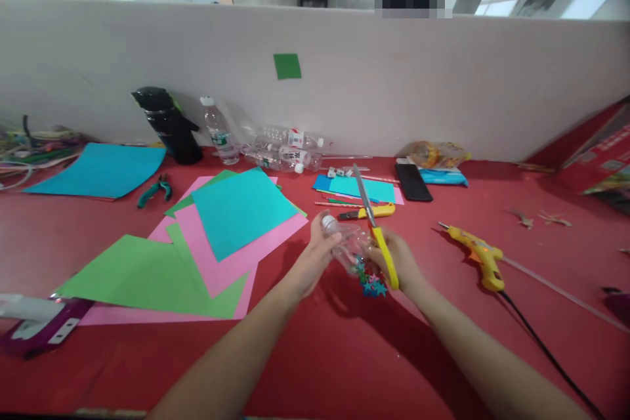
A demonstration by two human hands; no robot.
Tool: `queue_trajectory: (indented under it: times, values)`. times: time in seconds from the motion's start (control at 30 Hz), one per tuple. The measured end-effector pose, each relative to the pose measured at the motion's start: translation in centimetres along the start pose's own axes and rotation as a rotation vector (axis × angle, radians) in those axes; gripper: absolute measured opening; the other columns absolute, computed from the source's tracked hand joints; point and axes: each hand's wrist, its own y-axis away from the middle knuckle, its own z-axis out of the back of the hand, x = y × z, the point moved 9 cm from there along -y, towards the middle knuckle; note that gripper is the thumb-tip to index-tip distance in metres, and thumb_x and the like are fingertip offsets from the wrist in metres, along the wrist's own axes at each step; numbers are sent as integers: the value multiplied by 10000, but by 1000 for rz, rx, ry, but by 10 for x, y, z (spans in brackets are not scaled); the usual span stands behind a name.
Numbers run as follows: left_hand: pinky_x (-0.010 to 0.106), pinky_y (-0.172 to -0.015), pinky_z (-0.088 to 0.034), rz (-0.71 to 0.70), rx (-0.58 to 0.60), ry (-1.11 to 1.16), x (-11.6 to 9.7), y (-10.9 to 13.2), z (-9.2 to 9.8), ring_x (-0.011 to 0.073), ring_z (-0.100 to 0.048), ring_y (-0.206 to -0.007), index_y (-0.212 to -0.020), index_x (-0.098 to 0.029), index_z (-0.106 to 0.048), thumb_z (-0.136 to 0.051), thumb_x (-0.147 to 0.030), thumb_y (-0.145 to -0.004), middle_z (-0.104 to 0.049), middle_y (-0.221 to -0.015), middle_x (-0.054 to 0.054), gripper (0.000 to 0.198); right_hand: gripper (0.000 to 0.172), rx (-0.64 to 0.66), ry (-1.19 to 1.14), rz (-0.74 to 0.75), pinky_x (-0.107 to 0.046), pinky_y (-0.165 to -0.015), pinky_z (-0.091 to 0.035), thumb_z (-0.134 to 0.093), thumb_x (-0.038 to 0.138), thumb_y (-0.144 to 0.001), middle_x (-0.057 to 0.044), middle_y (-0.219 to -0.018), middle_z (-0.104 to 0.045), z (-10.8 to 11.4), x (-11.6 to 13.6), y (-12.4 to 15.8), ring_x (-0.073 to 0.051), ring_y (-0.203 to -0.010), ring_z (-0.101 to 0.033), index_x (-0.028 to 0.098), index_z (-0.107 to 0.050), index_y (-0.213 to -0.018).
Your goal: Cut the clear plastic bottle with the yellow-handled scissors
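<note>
Fingers of my left hand (317, 252) wrap round the capped neck end of a clear plastic bottle (348, 246), which is tilted over the table. My right hand (396, 259) is closed on a pair of yellow-handled scissors (384, 252), whose blades point up and away from me. Its fingers also seem to touch the bottle's other end. By that lower end is a cluster of small coloured stars (371, 282), mostly blue with some green and pink; whether they lie on the table or hang from the bottle I cannot tell. Just beyond the bottle lies a yellow utility knife (378, 211).
Coloured paper sheets (246, 216) spread to the left, with pliers (156, 191) behind them. Several empty bottles (280, 147) and a black flask (170, 128) line the white partition (197, 52). At right are a yellow glue gun (480, 256) with its cord and a phone (413, 180).
</note>
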Motion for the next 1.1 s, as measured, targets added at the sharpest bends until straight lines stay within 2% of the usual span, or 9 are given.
queue_trajectory:
  times: [0.13,0.27,0.5,0.6,0.73,0.87,0.93,1.0,1.1]
  values:
    - [468,-1174,-250,-161,0,-690,-19,-6,22,278,-324,-1452,-1521,-246,-141,-460,-516,-917,-417,-1522,144,734,200,-112,-23,17,-224,-358,-331,-562,378,-686,58,-442,-478,21,-6,-5,-124,-365,-453,250,-417,-636]
    - [550,-1193,-97,-93,-26,-1303,-3,-13,50,333,-196,-1496,-1474,-144,-315,-445,-554,-897,-311,-1573,209,720,221,-147,-36,27,-233,-352,-337,-557,407,-679,39,-434,-498,31,-4,-5,-117,-336,-447,248,-423,-603]
    - [543,-1181,-72,-78,-327,-1250,-12,-17,70,379,-178,-1493,-1403,-88,-413,-490,-580,-855,-329,-1540,279,740,239,-106,-26,17,-228,-343,-335,-589,413,-665,38,-417,-509,25,3,2,-118,-328,-453,245,-444,-577]
    - [623,-1144,-96,-43,-308,-1283,-25,-12,65,422,-250,-1459,-1371,-99,-442,-530,-545,-838,-382,-1504,296,700,239,-95,-23,12,-228,-344,-337,-586,429,-660,40,-420,-514,27,4,2,-120,-329,-454,244,-452,-587]
    - [718,-1067,-168,177,-197,-1605,-33,8,58,472,-272,-1434,-1355,-135,-490,-496,-520,-860,-385,-1494,309,626,221,-86,-26,13,-226,-360,-344,-584,407,-655,47,-411,-498,30,4,0,-118,-338,-457,244,-455,-582]
    - [639,-978,-364,382,-202,-1822,-51,31,64,499,-535,-1223,-1392,-92,-471,-417,-539,-883,-467,-1413,341,680,192,-83,-39,17,-225,-359,-337,-547,386,-653,46,-411,-497,32,2,-1,-119,-341,-461,244,-443,-575]
    - [555,-886,-454,454,-195,-1810,-56,37,75,458,-626,-1098,-1369,-94,-493,-392,-530,-886,-624,-1229,312,659,176,-75,-45,19,-225,-357,-339,-546,373,-648,46,-421,-508,31,2,0,-120,-342,-465,244,-443,-589]
    - [493,-829,-483,461,-220,-1814,-59,38,89,422,-662,-1018,-1312,-112,-547,-357,-558,-885,-699,-1077,263,646,167,-64,-54,22,-223,-357,-342,-555,361,-651,50,-424,-511,31,3,1,-124,-345,-475,242,-446,-609]
    - [505,-880,-464,264,-289,-1950,-61,31,101,423,-577,-1170,-1370,-113,-494,-353,-513,-897,-603,-1267,285,635,177,-47,-74,27,-219,-352,-344,-575,364,-655,50,-439,-526,30,2,1,-128,-348,-489,240,-449,-636]
